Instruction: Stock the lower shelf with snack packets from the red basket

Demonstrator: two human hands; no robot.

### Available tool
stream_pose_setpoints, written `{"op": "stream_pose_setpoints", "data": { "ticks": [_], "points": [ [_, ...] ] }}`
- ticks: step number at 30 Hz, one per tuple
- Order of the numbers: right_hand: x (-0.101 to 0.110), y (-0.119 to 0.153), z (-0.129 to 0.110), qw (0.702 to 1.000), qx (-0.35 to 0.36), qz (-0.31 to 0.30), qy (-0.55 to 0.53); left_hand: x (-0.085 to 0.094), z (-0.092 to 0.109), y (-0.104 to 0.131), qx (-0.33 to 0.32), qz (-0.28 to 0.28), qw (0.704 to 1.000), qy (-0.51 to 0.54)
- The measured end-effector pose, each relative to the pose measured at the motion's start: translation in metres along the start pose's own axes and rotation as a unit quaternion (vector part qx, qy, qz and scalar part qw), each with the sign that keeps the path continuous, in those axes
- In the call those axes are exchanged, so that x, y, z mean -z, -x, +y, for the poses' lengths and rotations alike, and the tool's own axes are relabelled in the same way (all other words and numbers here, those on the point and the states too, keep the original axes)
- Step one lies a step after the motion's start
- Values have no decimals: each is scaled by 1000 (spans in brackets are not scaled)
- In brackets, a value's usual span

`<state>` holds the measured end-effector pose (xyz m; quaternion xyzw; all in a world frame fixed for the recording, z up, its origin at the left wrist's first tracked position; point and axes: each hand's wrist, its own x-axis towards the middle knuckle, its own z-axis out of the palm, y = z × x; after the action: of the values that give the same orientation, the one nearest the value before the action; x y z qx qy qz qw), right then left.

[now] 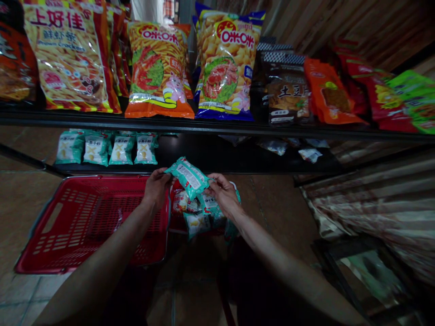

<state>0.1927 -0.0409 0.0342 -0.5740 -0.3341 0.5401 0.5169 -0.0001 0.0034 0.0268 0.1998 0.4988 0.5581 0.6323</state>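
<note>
Brown floor tiles (277, 217) lie beneath a black rack, its upper shelf (217, 128) lined with large snack bags (159, 68) and its lower shelf (207, 151) carrying a row of small teal-and-white packets (96, 149) at the left. Just in front of the lower shelf, the left hand (156, 188) and right hand (224, 194) pinch a teal packet (189, 176) by opposite ends, its printed label facing up. It hangs over more small packets (198, 222) piled beside a red basket (54, 244).
</note>
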Motion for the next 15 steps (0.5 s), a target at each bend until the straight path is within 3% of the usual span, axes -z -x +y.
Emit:
{"op": "stream_pose_setpoints", "data": {
  "ticks": [4,9,12,15],
  "points": [
    [7,-1,4,978,102,-56,175,0,6,1,-36,28,998,-41],
    [15,3,-1,863,222,-37,452,-3,13,3,-63,40,994,-86],
    [15,4,-1,827,265,-16,496,-5,15,6,-76,26,991,-107],
    [14,4,0,819,294,-18,493,-7,18,9,-74,10,990,-123]
  ]
}}
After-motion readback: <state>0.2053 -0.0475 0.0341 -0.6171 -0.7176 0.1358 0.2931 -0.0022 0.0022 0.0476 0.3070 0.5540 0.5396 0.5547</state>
